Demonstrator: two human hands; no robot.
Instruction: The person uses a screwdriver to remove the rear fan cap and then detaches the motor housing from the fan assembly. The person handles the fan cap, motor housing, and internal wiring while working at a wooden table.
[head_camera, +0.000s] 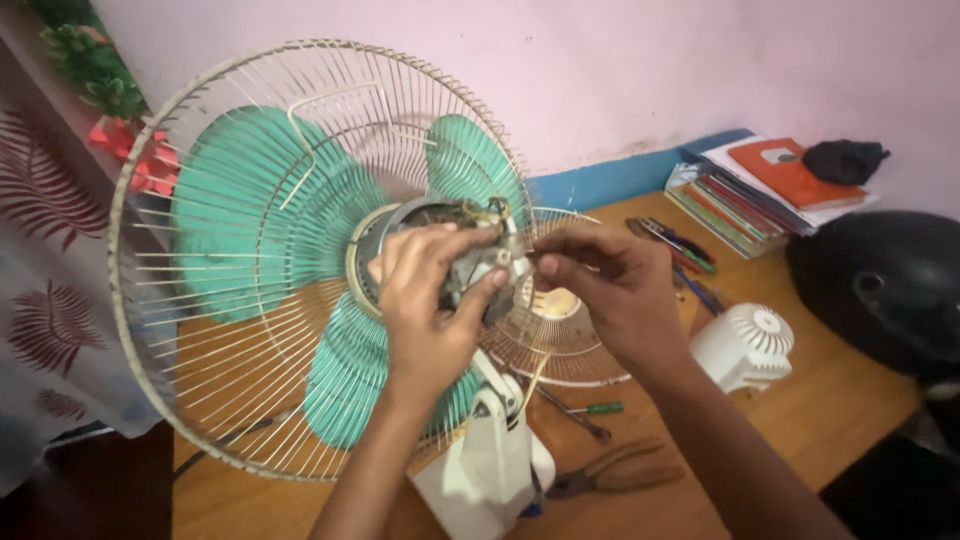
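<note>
Left hand (430, 300) is up at the back of the fan (320, 260), fingers curled around the bare motor (475, 265) and gripping it, thumb pressed on the right side. Right hand (605, 285) comes in from the right, fingertips pinched together just beside the motor; whether they hold a wire or a small part, I cannot tell. The fan stands on the wooden table (830, 410), its cage (150, 300) facing away, 3 green blades (240, 210) behind the wires. Its white stand (490, 465) rises between the 2 forearms.

Behind the right hand lies a loose round grille (560, 345), partly covered by it. Nearby on the table: a green-handled screwdriver (585, 409), pliers (615, 470), a small white fan (745, 345), pens (675, 245), a stack of books (760, 185) with a black cloth (845, 160) on top. A black helmet (880, 285) sits at the right edge, cut off. The motor's details are mostly hidden by the fingers.
</note>
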